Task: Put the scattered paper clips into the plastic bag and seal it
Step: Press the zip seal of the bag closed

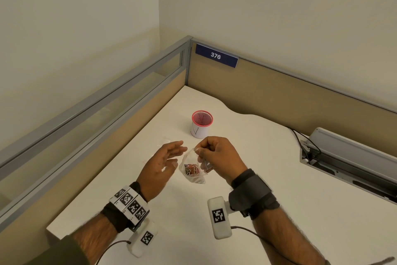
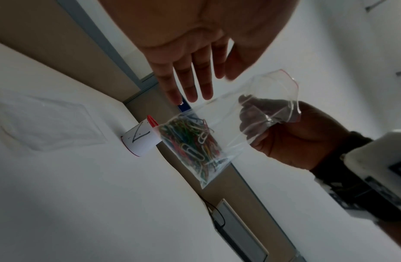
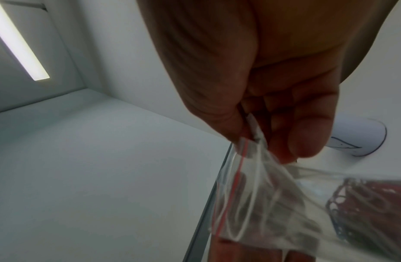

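Observation:
A small clear plastic bag [image 1: 192, 169] with a red zip line hangs above the white desk [image 1: 247, 189], with a bundle of coloured paper clips [image 1: 191, 169] at its bottom. My right hand [image 1: 217, 155] pinches the bag's top edge between thumb and fingers. The left wrist view shows the bag [image 2: 219, 141], the clips [image 2: 190, 145] and the right hand [image 2: 296, 134] gripping its crumpled mouth. My left hand [image 1: 165, 159] hovers just left of the bag, fingers straight and spread, apart from it. In the right wrist view the fingers [image 3: 302, 138] pinch the bag [image 3: 258, 195].
A white cup with a red rim [image 1: 201, 124] stands behind the hands. An empty clear bag [image 2: 49, 124] lies flat on the desk to the left. A grey cable tray with black wires [image 1: 348, 157] sits at the right. Partition walls [image 1: 279, 92] enclose the desk corner.

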Available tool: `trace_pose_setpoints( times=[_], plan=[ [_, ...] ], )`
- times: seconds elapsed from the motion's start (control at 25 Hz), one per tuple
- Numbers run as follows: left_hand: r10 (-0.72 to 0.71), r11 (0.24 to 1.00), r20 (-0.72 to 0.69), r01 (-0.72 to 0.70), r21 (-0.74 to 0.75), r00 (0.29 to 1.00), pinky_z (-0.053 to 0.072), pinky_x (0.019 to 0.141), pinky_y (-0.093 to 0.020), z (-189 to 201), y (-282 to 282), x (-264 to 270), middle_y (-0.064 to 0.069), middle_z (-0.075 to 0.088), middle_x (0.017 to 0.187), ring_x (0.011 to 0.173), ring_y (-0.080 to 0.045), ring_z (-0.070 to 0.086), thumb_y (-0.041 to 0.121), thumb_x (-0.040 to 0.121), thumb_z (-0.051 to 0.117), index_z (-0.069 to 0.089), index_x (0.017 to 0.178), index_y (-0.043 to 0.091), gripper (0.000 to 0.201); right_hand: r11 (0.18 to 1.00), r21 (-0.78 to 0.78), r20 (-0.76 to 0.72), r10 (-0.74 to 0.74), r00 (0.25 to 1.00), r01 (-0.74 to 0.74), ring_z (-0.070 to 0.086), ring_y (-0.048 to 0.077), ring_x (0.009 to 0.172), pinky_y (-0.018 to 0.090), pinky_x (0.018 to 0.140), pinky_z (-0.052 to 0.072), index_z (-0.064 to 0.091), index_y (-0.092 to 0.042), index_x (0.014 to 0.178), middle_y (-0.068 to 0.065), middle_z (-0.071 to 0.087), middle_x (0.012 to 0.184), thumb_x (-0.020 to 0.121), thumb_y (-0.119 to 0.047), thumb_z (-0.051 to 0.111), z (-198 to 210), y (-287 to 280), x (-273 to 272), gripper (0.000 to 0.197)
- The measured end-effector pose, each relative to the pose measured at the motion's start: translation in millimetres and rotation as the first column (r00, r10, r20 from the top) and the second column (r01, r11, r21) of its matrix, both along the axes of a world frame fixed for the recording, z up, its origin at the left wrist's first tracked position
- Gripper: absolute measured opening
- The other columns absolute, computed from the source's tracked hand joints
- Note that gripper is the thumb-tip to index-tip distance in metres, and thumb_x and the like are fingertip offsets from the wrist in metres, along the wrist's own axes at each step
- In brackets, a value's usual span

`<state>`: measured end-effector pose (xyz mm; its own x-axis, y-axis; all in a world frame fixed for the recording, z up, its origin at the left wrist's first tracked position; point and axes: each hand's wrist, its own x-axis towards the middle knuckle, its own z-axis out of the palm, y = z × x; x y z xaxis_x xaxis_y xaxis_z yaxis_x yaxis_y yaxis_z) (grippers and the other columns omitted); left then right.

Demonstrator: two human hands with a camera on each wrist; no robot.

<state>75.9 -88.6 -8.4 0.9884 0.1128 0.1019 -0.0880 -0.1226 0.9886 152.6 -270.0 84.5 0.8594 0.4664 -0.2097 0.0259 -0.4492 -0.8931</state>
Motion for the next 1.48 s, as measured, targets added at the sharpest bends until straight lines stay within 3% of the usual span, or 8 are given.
trace_pose_setpoints(
  times=[0.08, 0.28, 0.52, 0.8, 1.0, 1.2, 1.32, 1.48],
  plan=[
    [-0.012, 0.988, 0.053, 0.004, 0.152, 0.999, 0.046, 0.109, -0.042, 1.2, -7.8, -2.1, 0.011, 0.064, 0.129, 0.125, -0.012, 0.057, 0.006, 0.092, 0.063, 0.056, 0.13, 0.027, 0.045, 1.0, 0.0, -0.012, 0.018, 1.0, -0.018, 0.063, 0.015, 0.057, 0.025, 0.058, 0.055, 0.067, -0.006, 0.094, 0.006, 0.069, 0.073, 0.093, -0.014, 0.058, -2.1, -1.5, -2.1, 0.012],
    [0.031, 0.97, 0.162, -0.068, 0.233, 0.986, 0.053, 0.099, -0.032, 4.5, -14.9, 3.0, 0.015, 0.068, 0.11, 0.113, -0.013, 0.063, 0.03, 0.086, 0.067, 0.066, 0.097, 0.025, 0.012, 0.994, -0.108, 0.04, 0.038, 0.998, -0.033, 0.063, 0.013, 0.058, 0.026, 0.064, 0.058, 0.069, -0.009, 0.093, 0.008, 0.072, 0.08, 0.092, -0.016, 0.057, -11.3, -3.9, -5.9, 0.014],
    [0.087, 0.979, 0.143, -0.112, 0.173, 0.986, 0.054, 0.086, -0.021, 13.4, -18.4, -6.0, 0.01, 0.07, 0.097, 0.096, -0.012, 0.067, 0.065, 0.08, 0.062, 0.065, 0.098, 0.023, 0.046, 0.991, -0.119, 0.054, 0.059, 0.997, -0.053, 0.06, 0.011, 0.054, 0.021, 0.053, 0.053, 0.068, -0.009, 0.091, 0.003, 0.067, 0.071, 0.092, -0.015, 0.058, -15.3, -9.5, -7.8, 0.012],
    [0.176, 0.9, 0.014, -0.166, 0.403, 0.984, 0.049, 0.055, -0.017, 27.3, -33.2, -2.7, -0.006, 0.063, 0.071, 0.058, -0.009, 0.052, 0.014, 0.086, 0.07, 0.057, 0.085, 0.02, 0.015, 0.974, -0.206, 0.15, 0.129, 0.98, -0.096, 0.058, 0.008, 0.058, 0.025, 0.062, 0.055, 0.067, -0.015, 0.091, -0.006, 0.064, 0.072, 0.092, -0.024, 0.06, -21.6, -9.1, -10.4, 0.011],
    [0.21, 0.865, -0.036, -0.168, 0.473, 0.977, 0.053, 0.058, -0.028, 32.8, -33.8, 1.6, -0.008, 0.061, 0.069, 0.057, -0.012, 0.051, 0.009, 0.084, 0.065, 0.051, 0.079, 0.024, 0.021, 0.953, -0.288, 0.307, 0.186, 0.933, -0.095, 0.059, 0.011, 0.083, 0.035, 0.083, 0.055, 0.064, -0.026, 0.105, -0.007, 0.062, 0.096, 0.092, -0.03, 0.058, -26.3, -16.6, -15.3, 0.015],
    [0.242, 0.864, -0.04, -0.197, 0.464, 0.969, 0.045, 0.051, -0.022, 39.0, -29.4, 6.4, -0.011, 0.06, 0.066, 0.051, -0.01, 0.046, 0.009, 0.081, 0.062, 0.051, 0.077, 0.022, 0.018, 0.891, -0.335, 0.33, 0.416, 0.847, -0.307, 0.046, 0.008, 0.12, 0.031, 0.095, 0.05, 0.054, -0.042, 0.12, -0.012, 0.042, 0.138, 0.073, -0.059, 0.069, -28.9, -32.7, -29.2, 0.052],
    [0.239, 0.863, -0.03, -0.198, 0.466, 0.971, 0.044, 0.049, -0.019, 40.4, -27.4, 7.6, -0.011, 0.06, 0.066, 0.05, -0.009, 0.045, 0.009, 0.081, 0.061, 0.05, 0.077, 0.022, 0.018, 0.789, -0.534, 0.322, 0.523, 0.789, -0.305, 0.039, 0.014, 0.129, 0.036, 0.102, 0.044, 0.059, -0.038, 0.118, -0.009, 0.033, 0.149, 0.077, -0.05, 0.07, -35.4, -34.9, -27.6, 0.044],
    [0.252, 0.856, -0.038, -0.205, 0.475, 0.967, 0.043, 0.049, -0.022, 40.5, -22.8, 8.4, -0.006, 0.056, 0.062, 0.05, -0.01, 0.042, 0.01, 0.081, 0.061, 0.05, 0.075, 0.021, 0.017, 0.786, -0.578, 0.435, 0.523, 0.733, -0.218, 0.049, 0.019, 0.119, 0.034, 0.092, 0.049, 0.068, -0.025, 0.108, -0.003, 0.052, 0.135, 0.091, -0.032, 0.058, -36.1, -32.0, -23.2, 0.021]
  ],
)
